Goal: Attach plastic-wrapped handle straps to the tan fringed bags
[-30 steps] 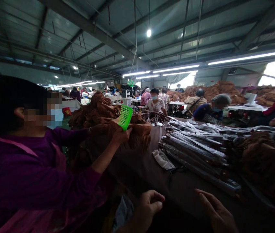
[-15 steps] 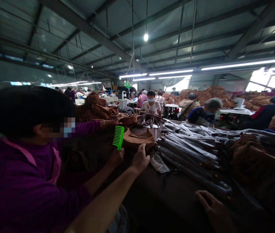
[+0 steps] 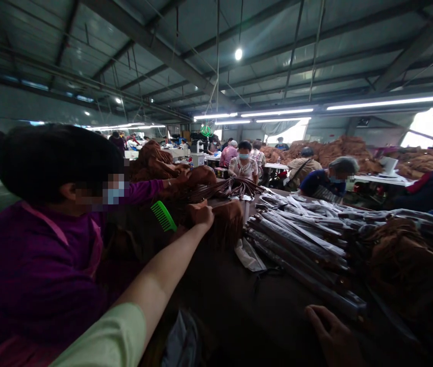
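My left hand (image 3: pixel 204 217) reaches far across the dark table, its fingers closed on the upper edge of a brown fringed suede bag (image 3: pixel 228 220). The fringe hangs down from the bag, and part of it is behind my hand and forearm. Just left of it, a green wide-toothed comb (image 3: pixel 163 216) is in a co-worker's hand, mostly hidden behind my forearm. Low on the right, my right hand (image 3: pixel 331 331) is over the dark table with fingers loosely stretched and nothing visible in them.
A co-worker in purple (image 3: pixel 48 265) leans in close at left, one arm over a brown heap (image 3: pixel 155 158). Plastic-wrapped straps (image 3: pixel 296 234) lie to the right, beside more brown fringed pieces (image 3: pixel 403 265). Bare brown straps (image 3: pixel 235 186) lie further back. Several people sit beyond.
My left hand has moved left and slightly up with the bag, whose fringed side now shows. The co-worker's comb has shifted left and tilted. My right hand has stayed nearly still.
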`<state>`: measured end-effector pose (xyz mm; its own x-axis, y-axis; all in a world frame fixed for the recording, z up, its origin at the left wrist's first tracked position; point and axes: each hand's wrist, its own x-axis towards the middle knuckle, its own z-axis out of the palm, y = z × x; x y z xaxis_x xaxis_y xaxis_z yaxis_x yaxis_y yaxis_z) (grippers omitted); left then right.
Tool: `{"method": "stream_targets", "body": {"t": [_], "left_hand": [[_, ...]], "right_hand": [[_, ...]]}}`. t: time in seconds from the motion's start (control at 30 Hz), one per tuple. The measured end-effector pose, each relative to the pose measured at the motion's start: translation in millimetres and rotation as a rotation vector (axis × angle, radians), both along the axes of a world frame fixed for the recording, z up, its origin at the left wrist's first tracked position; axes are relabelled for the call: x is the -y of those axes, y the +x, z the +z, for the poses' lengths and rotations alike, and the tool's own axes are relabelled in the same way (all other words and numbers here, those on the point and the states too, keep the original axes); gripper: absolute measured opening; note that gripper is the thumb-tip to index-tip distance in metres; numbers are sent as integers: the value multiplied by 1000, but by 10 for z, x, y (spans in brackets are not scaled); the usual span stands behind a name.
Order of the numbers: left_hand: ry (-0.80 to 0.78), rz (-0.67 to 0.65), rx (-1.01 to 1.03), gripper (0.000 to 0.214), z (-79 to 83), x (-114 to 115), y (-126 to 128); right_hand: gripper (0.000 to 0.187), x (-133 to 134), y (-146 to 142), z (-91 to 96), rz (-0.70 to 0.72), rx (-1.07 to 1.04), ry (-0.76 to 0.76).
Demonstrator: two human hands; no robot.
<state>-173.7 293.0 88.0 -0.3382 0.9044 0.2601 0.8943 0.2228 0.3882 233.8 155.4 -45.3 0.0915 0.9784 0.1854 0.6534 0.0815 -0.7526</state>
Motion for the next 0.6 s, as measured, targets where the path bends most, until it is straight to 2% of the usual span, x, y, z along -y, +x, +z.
{"method": "stream_targets", "body": {"t": [0.13, 0.23, 0.3, 0.37, 0.47, 0.53, 0.6], "left_hand": [[226, 30, -8, 37, 620, 5, -129], [364, 16, -38, 40, 1095, 156, -196], [462, -43, -56, 44, 1388, 320, -211], [588, -179, -24, 48, 1663, 513, -200], [630, -365, 96, 55, 2051, 839, -132], [615, -441, 159, 59, 2281, 1079, -46], [620, -505, 240, 53, 2466, 1315, 80]], "right_hand": [[51, -52, 68, -97, 19, -13, -52], [53, -72, 83, -138, 23, -28, -80], [54, -59, 68, -120, 6, -38, -106], [56, -25, 37, -50, -4, -62, -114], [56, 43, -23, 133, 2, -127, 15], [50, 94, -69, 278, 11, -157, 170], [41, 158, -120, 416, 19, -158, 287]]}}
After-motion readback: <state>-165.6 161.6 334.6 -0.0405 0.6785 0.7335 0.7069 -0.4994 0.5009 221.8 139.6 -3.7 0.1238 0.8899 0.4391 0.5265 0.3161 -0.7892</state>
